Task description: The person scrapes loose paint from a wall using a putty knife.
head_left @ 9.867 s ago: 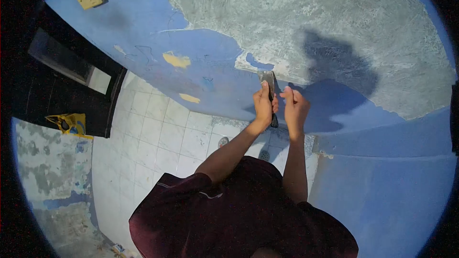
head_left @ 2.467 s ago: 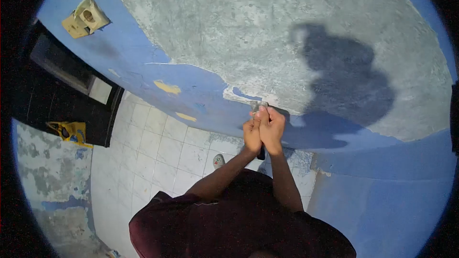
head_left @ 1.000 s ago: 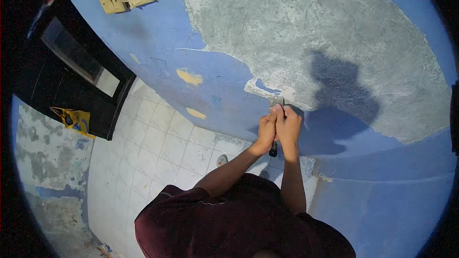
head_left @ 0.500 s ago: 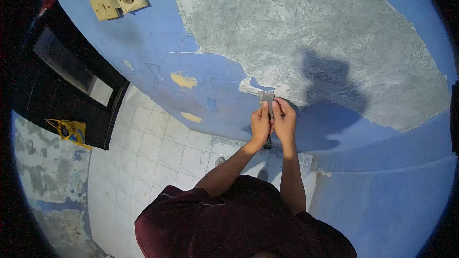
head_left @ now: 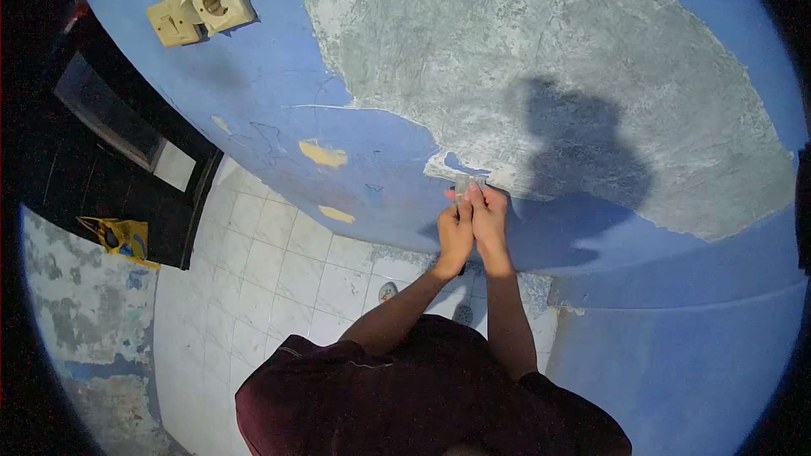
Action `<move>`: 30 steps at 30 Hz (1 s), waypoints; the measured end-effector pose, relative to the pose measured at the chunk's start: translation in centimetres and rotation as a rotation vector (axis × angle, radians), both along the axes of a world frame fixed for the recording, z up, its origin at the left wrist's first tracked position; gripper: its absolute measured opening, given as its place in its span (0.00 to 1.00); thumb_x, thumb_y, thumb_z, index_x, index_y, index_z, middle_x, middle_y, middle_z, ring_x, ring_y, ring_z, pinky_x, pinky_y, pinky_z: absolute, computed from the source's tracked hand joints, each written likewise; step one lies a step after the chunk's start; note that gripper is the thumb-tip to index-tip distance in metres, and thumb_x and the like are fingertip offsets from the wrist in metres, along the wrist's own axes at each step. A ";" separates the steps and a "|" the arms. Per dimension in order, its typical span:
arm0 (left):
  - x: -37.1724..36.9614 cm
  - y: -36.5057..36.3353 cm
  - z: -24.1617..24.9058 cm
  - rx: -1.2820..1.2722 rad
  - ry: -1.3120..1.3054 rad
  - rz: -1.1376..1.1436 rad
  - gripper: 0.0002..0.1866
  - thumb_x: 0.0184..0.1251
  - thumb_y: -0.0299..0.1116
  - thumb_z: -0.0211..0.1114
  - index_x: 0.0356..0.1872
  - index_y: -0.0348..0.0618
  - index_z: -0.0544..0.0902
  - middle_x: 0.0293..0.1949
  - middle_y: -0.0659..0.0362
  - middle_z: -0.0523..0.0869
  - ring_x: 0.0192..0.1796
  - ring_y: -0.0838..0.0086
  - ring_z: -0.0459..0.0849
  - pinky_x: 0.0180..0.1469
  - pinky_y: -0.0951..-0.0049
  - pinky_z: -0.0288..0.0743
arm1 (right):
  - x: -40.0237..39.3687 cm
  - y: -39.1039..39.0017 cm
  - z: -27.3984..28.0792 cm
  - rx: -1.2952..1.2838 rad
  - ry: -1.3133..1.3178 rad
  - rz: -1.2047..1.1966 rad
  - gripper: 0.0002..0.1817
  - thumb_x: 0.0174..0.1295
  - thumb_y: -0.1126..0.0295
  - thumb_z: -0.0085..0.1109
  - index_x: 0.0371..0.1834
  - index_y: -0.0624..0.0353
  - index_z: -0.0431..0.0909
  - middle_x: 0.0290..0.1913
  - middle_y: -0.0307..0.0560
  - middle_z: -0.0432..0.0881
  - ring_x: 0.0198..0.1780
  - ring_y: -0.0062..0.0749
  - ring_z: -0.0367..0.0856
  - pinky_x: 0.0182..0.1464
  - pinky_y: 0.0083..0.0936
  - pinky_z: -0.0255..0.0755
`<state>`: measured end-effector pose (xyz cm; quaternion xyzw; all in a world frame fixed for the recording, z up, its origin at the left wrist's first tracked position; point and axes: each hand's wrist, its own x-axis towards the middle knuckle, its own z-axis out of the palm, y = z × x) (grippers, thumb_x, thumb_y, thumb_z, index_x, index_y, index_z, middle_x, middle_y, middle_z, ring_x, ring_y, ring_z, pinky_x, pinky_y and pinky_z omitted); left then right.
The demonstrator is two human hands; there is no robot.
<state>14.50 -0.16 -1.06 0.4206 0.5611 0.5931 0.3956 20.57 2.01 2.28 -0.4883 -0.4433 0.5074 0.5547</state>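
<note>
A small scraper with a flat grey blade (head_left: pixel 470 183) is held between my hands at the lower edge of the bare grey patch (head_left: pixel 439 42) on the blue wall (head_left: pixel 380 139). My left hand (head_left: pixel 455 236) is closed on it from the left, thumb along the blade. On the right, my right hand (head_left: pixel 489 221) grips the same tool, its fingers beside the blade. Most of the handle is hidden by the hands; a dark end shows below them. Just above the blade lies a small blue paint remnant (head_left: pixel 460 164).
A socket (head_left: pixel 214 3) and a switch (head_left: pixel 173 22) are on the wall at upper left. A dark door (head_left: pixel 93 160) stands at left, with a yellow bag (head_left: pixel 127 238) near its bottom. White floor tiles (head_left: pixel 287 279) lie below.
Both hands and the scraper have moved slightly down and left. My right hand has drawn in closer to my left hand, and less of the blade and handle shows.
</note>
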 end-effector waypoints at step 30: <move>3.4 0.7 -1.3 0.081 -0.546 -0.115 0.26 0.78 0.48 0.47 0.24 0.40 0.79 0.21 0.67 0.78 0.26 0.85 0.73 0.27 0.78 0.67 | 1.3 -0.6 4.4 0.044 -0.412 -0.067 0.14 0.66 0.68 0.53 0.28 0.70 0.79 0.24 0.57 0.82 0.28 0.37 0.85 0.32 0.30 0.74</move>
